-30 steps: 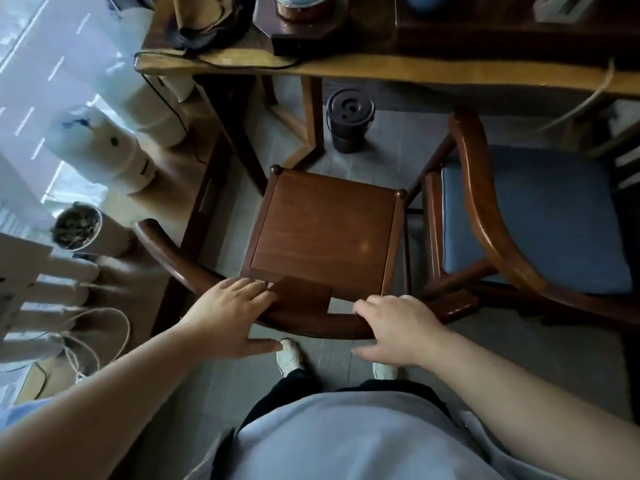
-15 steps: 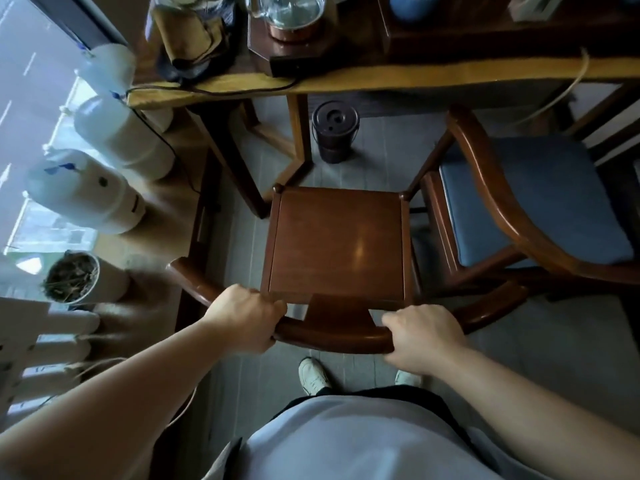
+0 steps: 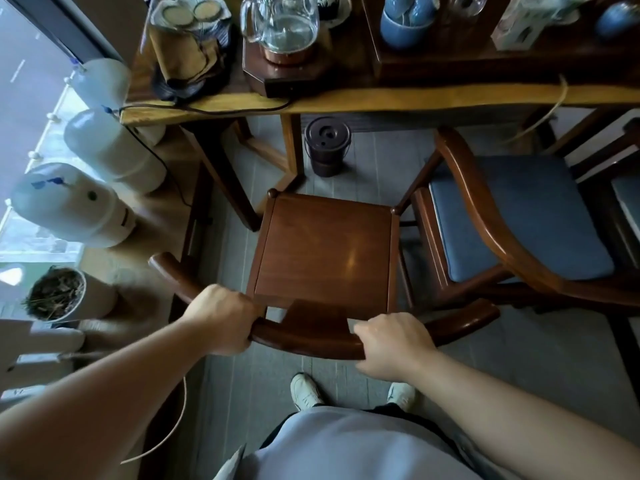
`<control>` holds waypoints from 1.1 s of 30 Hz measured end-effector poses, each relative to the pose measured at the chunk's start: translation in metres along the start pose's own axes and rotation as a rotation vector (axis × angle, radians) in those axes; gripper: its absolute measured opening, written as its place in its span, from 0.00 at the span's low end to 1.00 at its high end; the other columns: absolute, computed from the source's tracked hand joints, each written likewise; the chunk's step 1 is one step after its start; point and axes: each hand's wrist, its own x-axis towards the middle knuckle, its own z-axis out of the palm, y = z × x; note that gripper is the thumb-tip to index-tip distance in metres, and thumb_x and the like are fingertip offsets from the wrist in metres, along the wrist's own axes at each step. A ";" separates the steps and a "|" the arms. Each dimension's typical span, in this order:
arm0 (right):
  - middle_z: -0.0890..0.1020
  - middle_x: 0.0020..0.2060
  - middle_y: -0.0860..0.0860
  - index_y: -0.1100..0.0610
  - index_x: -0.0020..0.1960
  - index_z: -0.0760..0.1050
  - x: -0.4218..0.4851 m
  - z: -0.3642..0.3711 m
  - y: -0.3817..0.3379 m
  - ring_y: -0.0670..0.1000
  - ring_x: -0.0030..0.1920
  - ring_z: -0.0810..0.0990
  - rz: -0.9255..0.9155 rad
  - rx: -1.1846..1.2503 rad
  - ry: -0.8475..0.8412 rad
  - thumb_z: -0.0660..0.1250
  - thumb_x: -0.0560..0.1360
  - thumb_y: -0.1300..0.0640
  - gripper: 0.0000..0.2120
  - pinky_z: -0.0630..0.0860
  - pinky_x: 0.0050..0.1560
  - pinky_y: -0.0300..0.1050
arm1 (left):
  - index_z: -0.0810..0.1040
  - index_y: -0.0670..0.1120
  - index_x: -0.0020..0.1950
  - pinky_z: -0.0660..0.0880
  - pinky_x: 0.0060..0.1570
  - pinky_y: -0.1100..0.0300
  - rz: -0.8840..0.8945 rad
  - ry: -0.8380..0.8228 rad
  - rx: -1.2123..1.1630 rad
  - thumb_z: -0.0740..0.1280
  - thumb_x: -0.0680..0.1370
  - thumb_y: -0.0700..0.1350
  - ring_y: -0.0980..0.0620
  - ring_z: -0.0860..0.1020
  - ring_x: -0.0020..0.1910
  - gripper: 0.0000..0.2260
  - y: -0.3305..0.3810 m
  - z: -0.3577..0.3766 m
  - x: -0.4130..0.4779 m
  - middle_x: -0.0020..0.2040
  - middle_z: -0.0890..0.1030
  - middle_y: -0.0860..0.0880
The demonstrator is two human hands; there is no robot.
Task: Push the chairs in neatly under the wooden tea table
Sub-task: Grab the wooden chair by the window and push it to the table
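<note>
A dark wooden chair with a bare square seat stands right in front of me, its front posts near the leg of the wooden tea table. My left hand is closed around the curved back rail on the left. My right hand grips the same rail on the right. A second wooden chair with a blue cushion stands to the right, angled and out from under the table.
A small dark lidded bucket stands on the floor under the table edge. Large water bottles and a potted plant line the left side. A glass kettle, blue cups and a cable lie on the tabletop.
Both hands went from resting on the back rail to closing tightly around it. The view has tilted up, showing more of the tabletop; the chair sits slightly farther from me.
</note>
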 end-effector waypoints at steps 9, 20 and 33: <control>0.82 0.42 0.45 0.46 0.48 0.75 -0.026 -0.018 0.077 0.51 0.43 0.81 0.019 -0.115 -0.068 0.64 0.69 0.42 0.12 0.72 0.40 0.45 | 0.77 0.53 0.48 0.71 0.33 0.59 -0.011 0.096 -0.030 0.62 0.72 0.50 0.50 0.79 0.35 0.08 0.078 -0.018 0.021 0.37 0.79 0.54; 0.80 0.37 0.47 0.49 0.46 0.76 0.009 -0.020 0.062 0.52 0.39 0.80 0.020 -0.064 0.043 0.65 0.69 0.41 0.13 0.76 0.39 0.47 | 0.77 0.58 0.48 0.77 0.38 0.58 -0.024 0.060 0.040 0.63 0.71 0.58 0.55 0.78 0.34 0.09 0.024 -0.023 0.043 0.36 0.78 0.57; 0.81 0.38 0.46 0.47 0.43 0.73 -0.002 -0.029 0.096 0.51 0.40 0.80 0.020 -0.088 -0.016 0.65 0.69 0.39 0.13 0.72 0.38 0.45 | 0.79 0.54 0.45 0.75 0.34 0.59 -0.023 0.106 -0.048 0.65 0.71 0.54 0.54 0.76 0.32 0.07 0.059 -0.037 0.045 0.32 0.75 0.55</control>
